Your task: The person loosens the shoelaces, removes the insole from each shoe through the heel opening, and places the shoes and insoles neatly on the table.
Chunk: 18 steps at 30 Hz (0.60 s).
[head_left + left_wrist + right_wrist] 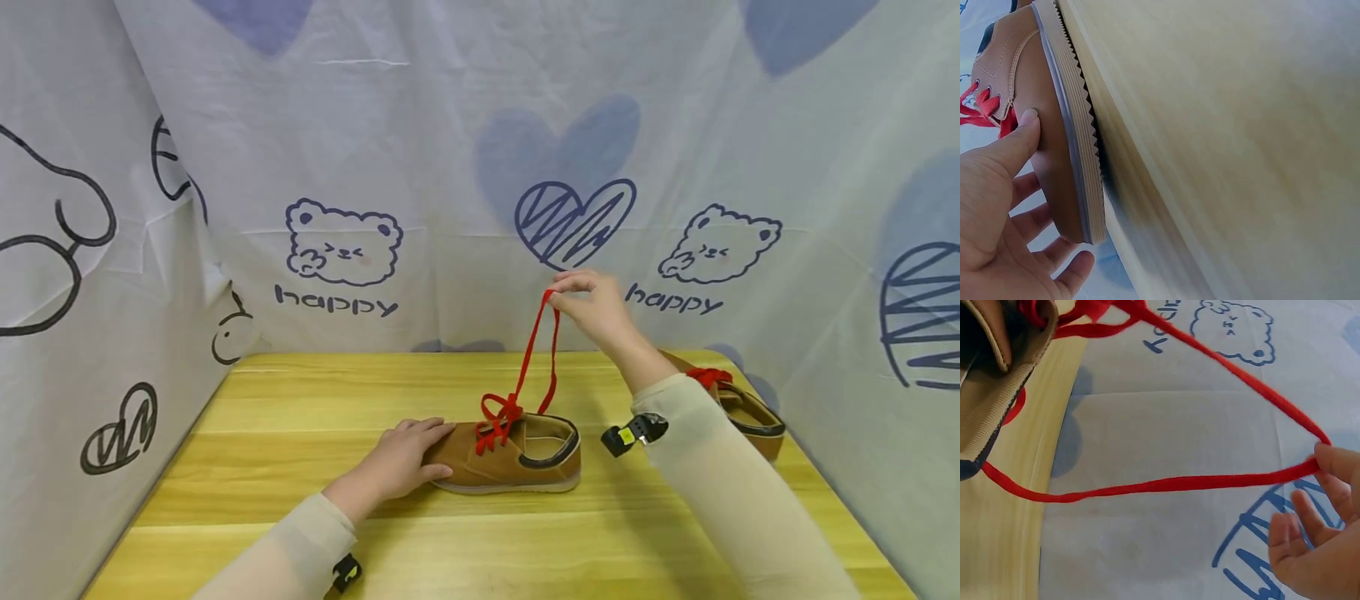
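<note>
A brown shoe [487, 467] with red laces sits on the table, its toe to the left and its heel to the right. My left hand [401, 458] grips the toe, the thumb on the near side and the fingers over the top and far side; the left wrist view shows the thumb [1022, 134] against the brown upper. Above the shoe, my right hand [596, 308] pinches a red shoelace [531, 346] between thumb and fingertips. The lace [1191, 482] rises from the knot and its other part hangs down behind the heel side.
A second brown shoe [757, 425] with a red lace bow stands at the table's right, partly behind the right forearm. The wooden table [300, 392] is bounded by a white printed cloth [442, 183] at the back and sides. Black straps [637, 432] circle the wrists.
</note>
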### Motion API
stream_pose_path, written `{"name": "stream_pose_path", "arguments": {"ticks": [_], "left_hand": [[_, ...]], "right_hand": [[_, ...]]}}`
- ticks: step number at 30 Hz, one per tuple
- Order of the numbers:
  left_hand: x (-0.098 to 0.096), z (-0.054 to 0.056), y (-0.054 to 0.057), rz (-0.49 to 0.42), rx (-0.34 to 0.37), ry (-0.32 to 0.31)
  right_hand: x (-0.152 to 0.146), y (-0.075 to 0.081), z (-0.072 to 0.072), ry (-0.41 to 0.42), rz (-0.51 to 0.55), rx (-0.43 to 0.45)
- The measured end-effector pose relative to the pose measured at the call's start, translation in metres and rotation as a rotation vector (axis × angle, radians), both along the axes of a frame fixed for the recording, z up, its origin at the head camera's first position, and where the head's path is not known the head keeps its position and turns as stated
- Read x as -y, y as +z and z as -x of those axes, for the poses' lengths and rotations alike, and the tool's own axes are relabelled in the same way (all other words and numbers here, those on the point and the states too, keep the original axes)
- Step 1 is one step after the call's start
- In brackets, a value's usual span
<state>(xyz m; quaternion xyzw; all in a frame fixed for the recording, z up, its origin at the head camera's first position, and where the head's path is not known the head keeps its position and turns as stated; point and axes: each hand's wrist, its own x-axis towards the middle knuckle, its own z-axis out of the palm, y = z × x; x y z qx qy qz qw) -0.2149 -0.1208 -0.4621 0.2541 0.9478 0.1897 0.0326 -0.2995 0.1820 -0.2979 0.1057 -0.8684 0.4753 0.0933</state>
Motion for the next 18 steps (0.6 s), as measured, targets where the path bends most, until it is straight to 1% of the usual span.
{"name": "stream_pose_path", "arguments": {"ticks": [2, 5, 8, 12, 18], "left_hand": [[0.0, 0.0, -0.002, 0.002, -0.003, 0.004], [0.0, 0.001, -0.004, 0.002, -0.009, 0.009], [0.0, 0.002, -0.005, 0.0, -0.017, 0.008], [0.0, 0.003, -0.006, 0.005, -0.024, 0.006], [0.0, 0.003, -0.007, 0.009, -0.022, 0.006]], "right_hand": [[0.004, -0.004, 0.004, 0.025, -0.015, 0.012], [0.009, -0.012, 0.009, 0.059, -0.067, 0.033], [0.012, -0.02, 0.012, 0.062, -0.118, 0.054], [0.011, -0.029, 0.009, 0.057, -0.141, 0.081], [0.011, -0.041, 0.002, 0.098, -0.181, 0.093]]}}
